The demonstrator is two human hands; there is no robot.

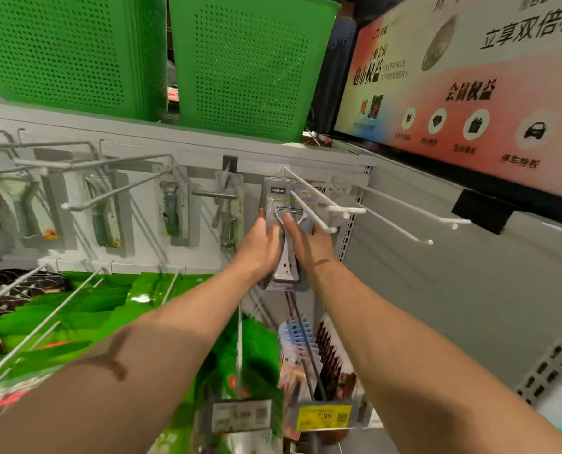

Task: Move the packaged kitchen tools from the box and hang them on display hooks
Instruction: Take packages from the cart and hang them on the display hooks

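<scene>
A packaged peeler [284, 204], a grey card with a white-handled tool, hangs flat against the back panel on a white display hook [312, 211]. My left hand [260, 247] holds the package's left edge. My right hand [306, 239] lies on its right side, fingers stretched up over the peeler's blade. Other packaged tools [175, 208] hang on hooks to the left. The box is out of view.
Bare white hooks [401, 221] jut out to the right. Two green perforated baskets [247, 63] stand on the shelf above. A printed sign [463, 86] fills the upper right. Lower hooks carry green packets [76, 309] and price tags [324, 416].
</scene>
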